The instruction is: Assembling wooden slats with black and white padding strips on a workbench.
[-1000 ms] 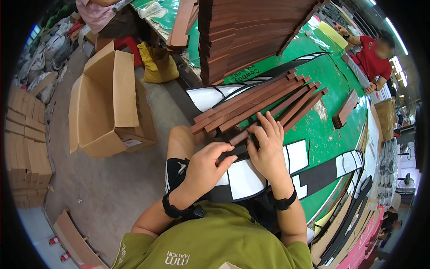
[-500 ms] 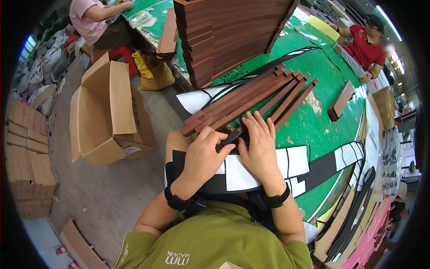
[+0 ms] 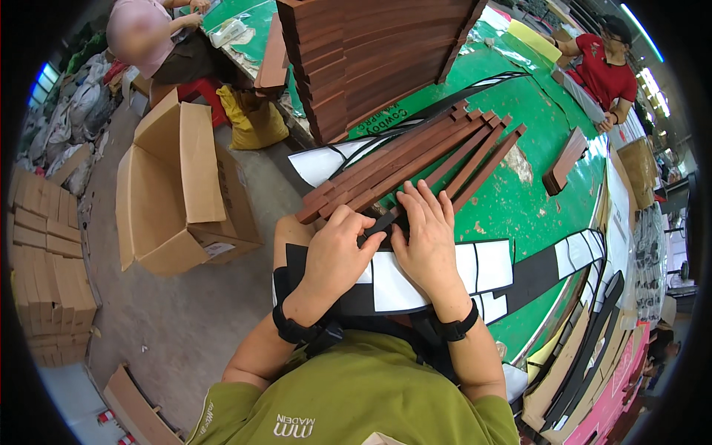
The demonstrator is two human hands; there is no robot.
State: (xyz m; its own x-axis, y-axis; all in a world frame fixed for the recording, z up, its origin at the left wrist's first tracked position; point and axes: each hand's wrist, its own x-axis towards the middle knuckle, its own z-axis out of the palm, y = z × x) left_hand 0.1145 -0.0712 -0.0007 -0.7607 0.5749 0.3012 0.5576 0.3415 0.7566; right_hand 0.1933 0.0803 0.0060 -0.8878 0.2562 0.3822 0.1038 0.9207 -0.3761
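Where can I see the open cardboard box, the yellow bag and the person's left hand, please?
Open cardboard box (image 3: pixel 202 163): head view, on its upright right-hand flap.
Yellow bag (image 3: pixel 256 124): head view, on the middle of its visible side.
Left hand (image 3: pixel 335 251): head view, on the back of the hand.

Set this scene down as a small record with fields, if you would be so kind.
Left hand: pinching a narrow blackish piece
Right hand: fingers at the near ends of long brown wooden-looking slats; exact grip hidden
Beside and below hands: flat black-and-white panels
Work surface: green-topped table
Beyond the slats: tall brown stack of similar pieces
Floor, left: open brown cardboard box
Others: person in red top, upper right; person in pink top, upper left
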